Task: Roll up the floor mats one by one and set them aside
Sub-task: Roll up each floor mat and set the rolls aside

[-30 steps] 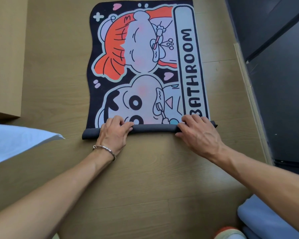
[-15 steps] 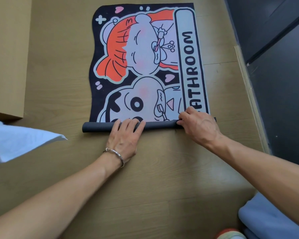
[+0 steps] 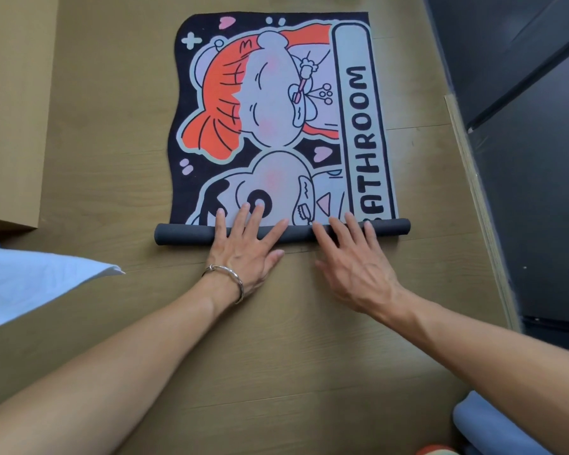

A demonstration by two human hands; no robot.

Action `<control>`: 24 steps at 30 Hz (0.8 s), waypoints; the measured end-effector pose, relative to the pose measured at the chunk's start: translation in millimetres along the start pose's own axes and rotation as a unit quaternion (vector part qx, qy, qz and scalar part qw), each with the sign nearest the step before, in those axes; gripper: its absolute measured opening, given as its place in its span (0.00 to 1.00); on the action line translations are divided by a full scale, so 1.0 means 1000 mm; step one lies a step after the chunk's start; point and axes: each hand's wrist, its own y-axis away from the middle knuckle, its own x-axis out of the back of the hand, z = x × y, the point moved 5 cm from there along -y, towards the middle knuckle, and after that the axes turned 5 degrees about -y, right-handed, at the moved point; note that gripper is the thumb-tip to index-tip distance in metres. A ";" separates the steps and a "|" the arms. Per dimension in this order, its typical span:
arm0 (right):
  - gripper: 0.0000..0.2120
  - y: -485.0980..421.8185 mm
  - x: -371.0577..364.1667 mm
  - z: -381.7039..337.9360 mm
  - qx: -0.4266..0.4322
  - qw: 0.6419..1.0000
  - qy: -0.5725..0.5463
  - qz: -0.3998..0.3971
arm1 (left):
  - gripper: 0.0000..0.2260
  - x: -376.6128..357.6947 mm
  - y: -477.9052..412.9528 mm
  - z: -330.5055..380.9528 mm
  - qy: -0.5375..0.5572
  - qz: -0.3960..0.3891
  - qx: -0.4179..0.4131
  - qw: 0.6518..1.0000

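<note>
Since the earlier frame the left hand (image 3: 243,254) has opened flat, fingers spread over the roll (image 3: 184,234); the right hand (image 3: 355,267) is likewise flat. The bathroom mat (image 3: 276,119) lies on the floor (image 3: 112,142), roll axis left-right, unrolled length stretching away.

One mat (image 3: 276,126) partly rolled on the floor, two hands, left (image 3: 245,254) and right (image 3: 355,270), one bracelet (image 3: 230,277), one white cloth (image 3: 30,284), one blue roll (image 3: 493,425), one wooden box (image 3: 10,110).
</note>
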 end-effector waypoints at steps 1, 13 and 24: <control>0.30 -0.002 -0.002 -0.002 -0.007 1.000 -0.002 -0.009 | 0.25 0.001 -0.002 -0.001 -0.001 -0.006 -0.001 1.000; 0.37 -0.038 -0.001 0.004 -0.049 0.998 0.025 -0.032 | 0.28 -0.002 0.009 -0.005 -0.042 0.062 -0.051 0.996; 0.35 -0.040 0.008 0.001 0.016 0.999 0.045 0.026 | 0.27 0.016 -0.034 -0.017 -0.028 0.022 -0.005 0.999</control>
